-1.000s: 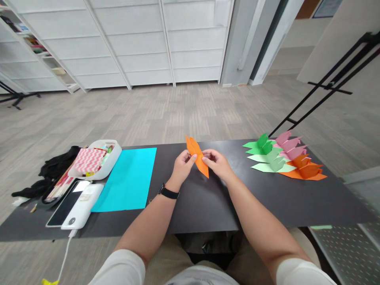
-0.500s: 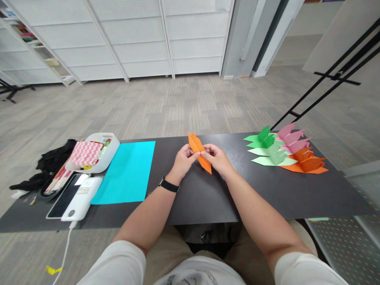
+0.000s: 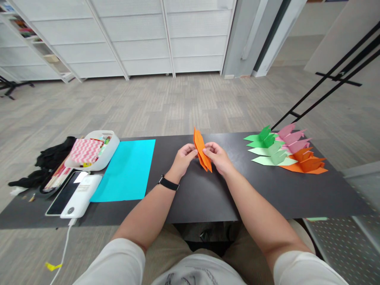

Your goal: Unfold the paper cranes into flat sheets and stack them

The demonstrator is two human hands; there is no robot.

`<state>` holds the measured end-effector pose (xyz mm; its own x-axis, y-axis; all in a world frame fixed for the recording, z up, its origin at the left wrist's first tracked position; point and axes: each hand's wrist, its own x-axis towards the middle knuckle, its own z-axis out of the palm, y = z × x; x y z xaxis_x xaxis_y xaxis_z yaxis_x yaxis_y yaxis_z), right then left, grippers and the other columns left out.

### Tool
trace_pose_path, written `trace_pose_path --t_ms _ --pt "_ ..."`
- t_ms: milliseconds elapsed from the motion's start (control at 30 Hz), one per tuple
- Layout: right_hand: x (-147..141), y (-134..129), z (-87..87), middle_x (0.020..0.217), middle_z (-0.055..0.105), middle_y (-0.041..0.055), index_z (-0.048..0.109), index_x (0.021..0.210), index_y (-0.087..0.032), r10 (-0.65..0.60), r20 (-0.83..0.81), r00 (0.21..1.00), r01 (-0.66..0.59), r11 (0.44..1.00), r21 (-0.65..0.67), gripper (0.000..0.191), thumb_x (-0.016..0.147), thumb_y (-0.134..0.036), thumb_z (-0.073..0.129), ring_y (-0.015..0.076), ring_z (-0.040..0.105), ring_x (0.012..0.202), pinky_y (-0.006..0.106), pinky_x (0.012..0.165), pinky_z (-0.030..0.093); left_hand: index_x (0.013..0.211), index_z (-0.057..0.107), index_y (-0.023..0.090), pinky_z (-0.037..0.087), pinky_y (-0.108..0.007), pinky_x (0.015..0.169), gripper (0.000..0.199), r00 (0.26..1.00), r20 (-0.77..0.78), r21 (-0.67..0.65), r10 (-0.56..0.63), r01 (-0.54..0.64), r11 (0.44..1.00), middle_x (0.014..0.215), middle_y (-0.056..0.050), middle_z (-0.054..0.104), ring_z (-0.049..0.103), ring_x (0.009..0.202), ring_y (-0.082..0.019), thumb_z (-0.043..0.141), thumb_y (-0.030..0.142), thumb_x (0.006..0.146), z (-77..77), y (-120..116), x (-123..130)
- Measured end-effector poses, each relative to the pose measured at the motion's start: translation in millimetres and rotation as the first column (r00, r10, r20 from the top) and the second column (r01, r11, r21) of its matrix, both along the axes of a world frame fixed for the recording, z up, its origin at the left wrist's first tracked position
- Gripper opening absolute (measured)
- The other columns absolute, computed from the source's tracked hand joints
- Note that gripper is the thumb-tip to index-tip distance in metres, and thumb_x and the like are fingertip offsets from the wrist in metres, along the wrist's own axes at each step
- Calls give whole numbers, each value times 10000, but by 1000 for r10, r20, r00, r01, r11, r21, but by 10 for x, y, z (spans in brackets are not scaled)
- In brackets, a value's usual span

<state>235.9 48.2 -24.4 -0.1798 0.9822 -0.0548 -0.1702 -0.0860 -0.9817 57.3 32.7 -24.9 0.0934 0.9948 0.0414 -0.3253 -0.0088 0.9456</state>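
Note:
A folded orange paper piece (image 3: 200, 148), long and pointed, is held up over the middle of the dark table. My left hand (image 3: 185, 157) pinches its left side; a black watch is on that wrist. On its right side, my right hand (image 3: 217, 155) grips it between thumb and fingers. Two layers of the paper stand slightly apart at the lower end. A flat sheet of cyan paper (image 3: 127, 170) lies left of my hands. Folded paper figures in green (image 3: 265, 137), pale green (image 3: 274, 155), pink (image 3: 292, 138) and orange (image 3: 307, 161) are grouped at the right.
At the left of the table (image 3: 196, 198) are a white basket (image 3: 108, 156) with a pink zigzag pouch (image 3: 86, 151), black cloth (image 3: 55, 156), a tray of pens (image 3: 57, 177), a phone (image 3: 63, 196) and a white power bank (image 3: 81, 196) with a cable. A black stand (image 3: 314, 93) is beyond the right side.
The orange paper has turned more upright and edge-on, and its layers now show apart at the bottom. My left thumb has shifted back to its left edge.

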Motion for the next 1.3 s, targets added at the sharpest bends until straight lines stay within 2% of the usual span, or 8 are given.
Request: trace_pose_path --t_ms 100,200,400,533,700,1000,1167,1300 --pt "-21 -3 -6 1002 759 32 715 1002 -264 -80 152 985 54 984 169 324 793 -478 841 215 696 919 385 894 573 928 700 186 576 -308 853 267 999 -22 5 23 -23 1000 925 -17 736 687 849 -152 846 391 837 10 -7 9" --pt "-28 -11 7 1025 758 46 725 1048 -269 -142 210 967 90 967 238 316 815 -463 813 221 683 916 393 878 573 927 706 190 579 -322 867 254 997 -57 22 46 -44 999 927 -20 741 692 858 -163 835 394 848 33 -20 21" --pt "25 -16 99 959 727 29 708 1088 -277 -200 97 975 173 957 231 368 851 -550 781 206 667 865 384 858 572 940 716 193 571 -296 809 257 1000 5 -28 29 -28 999 932 -22 753 693 829 -158 829 406 850 76 -43 32" --pt "104 -28 209 957 724 26 702 1073 -288 -196 23 980 186 958 218 381 838 -571 802 219 681 899 396 865 587 933 704 196 564 -284 745 263 989 100 -158 -105 120 980 882 -15 749 695 770 -158 851 375 809 100 -72 24" --pt "138 -54 288 970 737 22 705 1023 -289 -160 -61 985 167 974 150 365 825 -580 801 230 699 949 390 843 614 949 710 196 554 -282 707 286 957 167 -237 -239 274 932 852 -20 747 699 734 -163 875 361 785 98 -96 11" --pt "147 -12 266 870 677 -20 643 959 -285 -191 -138 972 197 980 29 406 737 -525 882 172 663 820 291 696 586 935 720 191 570 -289 730 258 945 147 -264 -294 324 909 854 -19 742 699 740 -156 881 337 797 72 -105 6" --pt "158 -10 278 947 716 5 687 1051 -292 -212 -110 971 218 974 53 422 782 -583 831 192 680 881 306 737 589 912 727 185 566 -287 722 261 927 136 -295 -350 375 879 832 -23 739 702 719 -156 894 336 780 92 -126 11" --pt "149 -10 266 975 737 22 721 962 -267 -220 -104 970 229 970 87 399 807 -625 805 196 677 887 318 780 587 932 751 180 565 -277 719 279 902 135 -317 -411 432 844 874 -35 758 711 737 -157 913 317 751 101 -145 7"
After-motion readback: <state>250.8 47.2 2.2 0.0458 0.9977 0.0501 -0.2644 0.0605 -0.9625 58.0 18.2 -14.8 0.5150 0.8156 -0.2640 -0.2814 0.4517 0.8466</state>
